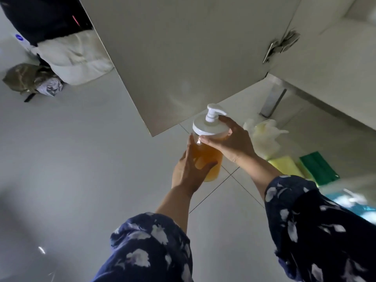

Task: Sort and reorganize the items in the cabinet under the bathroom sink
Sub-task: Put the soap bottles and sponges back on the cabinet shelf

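Observation:
A clear pump bottle (pixel 211 157) half full of orange liquid, with a white pump cap, is held above the tiled floor just in front of the open cabinet door (pixel 183 58). My left hand (pixel 191 169) wraps around the bottle's lower body from the left. My right hand (pixel 230 143) grips the bottle just under the white cap from the right, its fingers curled round the neck. Both forearms wear dark blue floral sleeves.
White rubber gloves (pixel 262 137) lie on the floor right of the bottle, with yellow cloths (pixel 284 165) and a green cloth (pixel 317 167) beside them. A blue plastic packet (pixel 350 202) lies at right. A metal cabinet leg (pixel 272 100) stands behind. Bags (pixel 61 53) sit at far left.

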A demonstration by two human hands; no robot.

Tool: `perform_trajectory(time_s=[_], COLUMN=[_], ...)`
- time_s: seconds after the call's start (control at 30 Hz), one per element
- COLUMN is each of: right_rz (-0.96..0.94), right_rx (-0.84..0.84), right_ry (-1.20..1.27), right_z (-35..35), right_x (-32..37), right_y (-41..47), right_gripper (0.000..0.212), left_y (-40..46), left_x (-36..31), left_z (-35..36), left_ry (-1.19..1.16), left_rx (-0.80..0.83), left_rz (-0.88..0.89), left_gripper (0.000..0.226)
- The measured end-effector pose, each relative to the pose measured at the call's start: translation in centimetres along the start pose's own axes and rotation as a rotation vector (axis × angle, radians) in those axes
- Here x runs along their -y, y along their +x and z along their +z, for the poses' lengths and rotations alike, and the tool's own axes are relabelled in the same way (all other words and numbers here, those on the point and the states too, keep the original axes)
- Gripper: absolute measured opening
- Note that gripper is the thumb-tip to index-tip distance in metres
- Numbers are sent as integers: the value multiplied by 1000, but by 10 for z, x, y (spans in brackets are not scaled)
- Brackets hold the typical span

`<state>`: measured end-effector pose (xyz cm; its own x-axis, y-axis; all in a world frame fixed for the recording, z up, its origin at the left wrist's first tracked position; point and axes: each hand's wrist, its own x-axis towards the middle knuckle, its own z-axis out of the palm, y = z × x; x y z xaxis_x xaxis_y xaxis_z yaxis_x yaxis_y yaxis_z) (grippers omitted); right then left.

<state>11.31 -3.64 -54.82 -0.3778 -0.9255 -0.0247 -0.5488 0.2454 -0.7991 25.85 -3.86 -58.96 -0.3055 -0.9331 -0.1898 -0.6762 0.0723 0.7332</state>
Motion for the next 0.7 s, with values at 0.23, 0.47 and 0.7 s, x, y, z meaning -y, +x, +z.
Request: perform_trajectory(time_s=[0.23, 0.47, 0.7], right_rz=[-42, -75, 5], right_rx=[-179, -394, -480], right_ry=[-42, -30, -65], right_z=[-127, -244, -272], right_x=[44, 56, 21], right_y=[18, 23, 24], right_gripper=[73, 67, 75], left_y=[8, 34, 49], left_x=[-119, -235, -267], left_z=[-11, 4, 52], left_ry=[36, -18, -181], left_rx=[-80, -30, 155], left_rz=[255, 475, 390], left_gripper=[96, 96, 92])
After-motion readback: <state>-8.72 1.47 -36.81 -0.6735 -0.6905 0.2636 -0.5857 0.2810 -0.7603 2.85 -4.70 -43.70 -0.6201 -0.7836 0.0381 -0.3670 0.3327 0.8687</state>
